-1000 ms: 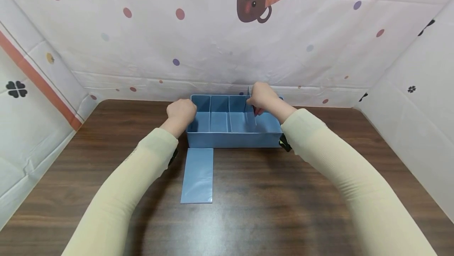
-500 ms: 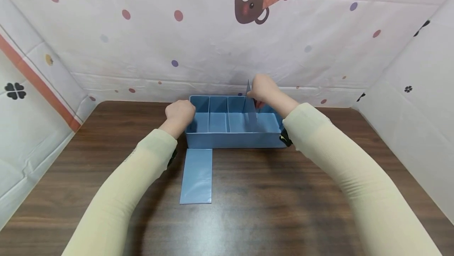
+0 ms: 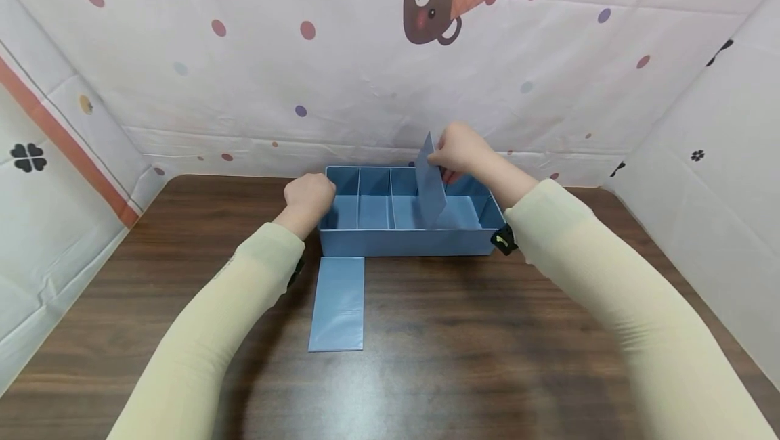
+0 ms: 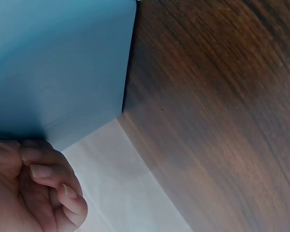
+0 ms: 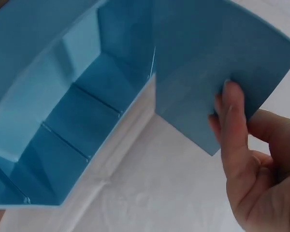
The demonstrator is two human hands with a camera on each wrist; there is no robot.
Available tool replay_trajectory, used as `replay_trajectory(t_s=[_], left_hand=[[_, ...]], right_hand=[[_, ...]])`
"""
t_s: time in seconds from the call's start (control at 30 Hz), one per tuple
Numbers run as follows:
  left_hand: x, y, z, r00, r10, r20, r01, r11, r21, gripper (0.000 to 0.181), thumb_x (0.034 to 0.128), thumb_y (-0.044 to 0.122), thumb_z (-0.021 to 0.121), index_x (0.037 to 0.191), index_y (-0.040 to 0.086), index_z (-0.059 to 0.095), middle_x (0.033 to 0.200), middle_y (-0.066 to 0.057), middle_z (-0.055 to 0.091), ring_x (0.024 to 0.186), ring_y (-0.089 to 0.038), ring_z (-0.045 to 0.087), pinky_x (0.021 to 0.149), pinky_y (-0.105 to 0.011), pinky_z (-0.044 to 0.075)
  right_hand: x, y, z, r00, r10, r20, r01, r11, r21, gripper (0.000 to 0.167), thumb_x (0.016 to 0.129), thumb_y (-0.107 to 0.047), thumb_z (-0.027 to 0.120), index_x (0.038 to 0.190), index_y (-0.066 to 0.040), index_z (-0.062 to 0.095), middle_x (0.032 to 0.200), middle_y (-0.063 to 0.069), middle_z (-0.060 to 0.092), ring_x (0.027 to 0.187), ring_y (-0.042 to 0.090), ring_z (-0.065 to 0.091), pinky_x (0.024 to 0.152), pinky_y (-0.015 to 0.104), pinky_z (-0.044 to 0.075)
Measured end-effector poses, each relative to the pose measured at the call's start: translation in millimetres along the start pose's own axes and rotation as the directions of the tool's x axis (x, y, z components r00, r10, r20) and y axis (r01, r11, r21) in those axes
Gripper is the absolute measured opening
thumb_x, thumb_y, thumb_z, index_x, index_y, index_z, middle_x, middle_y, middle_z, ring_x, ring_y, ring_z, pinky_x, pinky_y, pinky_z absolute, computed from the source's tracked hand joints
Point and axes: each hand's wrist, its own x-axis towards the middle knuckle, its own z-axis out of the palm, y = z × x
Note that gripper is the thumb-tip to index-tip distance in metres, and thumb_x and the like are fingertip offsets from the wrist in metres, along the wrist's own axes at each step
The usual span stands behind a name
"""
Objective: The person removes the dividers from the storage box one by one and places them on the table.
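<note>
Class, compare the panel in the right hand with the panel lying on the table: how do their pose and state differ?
The held panel is tilted up on edge, while the flat panel lies flat on the table. The right hand pinches the held panel; no hand touches the flat panel. Both are blue.

2 sleeves (image 3: 201,321) look pale yellow; wrist gear (image 3: 504,240) black.
</note>
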Motion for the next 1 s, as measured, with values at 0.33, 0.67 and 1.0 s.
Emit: replay_trajectory(t_s=[0.33, 0.67, 1.0], left_hand=[[0.7, 0.1, 1.3, 1.000, 0.008, -0.020, -0.008, 1.000, 0.001, 0.050, 0.1110, 0.024, 0.035, 0.080, 0.006, 0.069, 0.084, -0.014, 0.071, 0.074, -0.024, 0.064, 0.063, -0.039, 0.053], [-0.1, -1.4, 0.8, 1.000, 0.022, -0.002, -0.021, 1.000, 0.022, 0.049, 0.1110, 0.022, 0.036, 0.069, 0.011, 0.059, 0.068, -0.006, 0.056, 0.065, -0.019, 0.054, 0.056, -0.034, 0.044], [-0.4, -1.2, 0.8, 1.000, 0.023, -0.008, -0.023, 1.000, 0.015, 0.048, 0.1102, 0.022, 0.038, 0.068, 0.012, 0.058, 0.069, -0.006, 0.056, 0.067, -0.019, 0.054, 0.057, -0.034, 0.043]], right_hand=[[-42.0, 12.2, 29.4, 0.990, -0.011, 0.138, -0.032, 0.951, 0.309, 0.032, 0.101, -0.015, 0.060, 0.070, -0.006, 0.060, 0.064, -0.002, 0.058, 0.057, 0.009, 0.059, 0.064, 0.027, 0.060], [-78.1, 27.3, 54.0, 0.979, -0.008, 0.202, -0.087, 0.883, 0.461, 0.032, 0.102, -0.013, 0.059, 0.069, -0.011, 0.056, 0.064, -0.005, 0.054, 0.060, 0.007, 0.058, 0.065, 0.023, 0.059], [-103.8, 37.7, 78.7, 0.959, -0.016, 0.282, -0.135, 0.850, 0.510, 0.028, 0.098, -0.009, 0.059, 0.070, -0.010, 0.056, 0.070, -0.004, 0.062, 0.061, 0.006, 0.063, 0.066, 0.027, 0.061]])
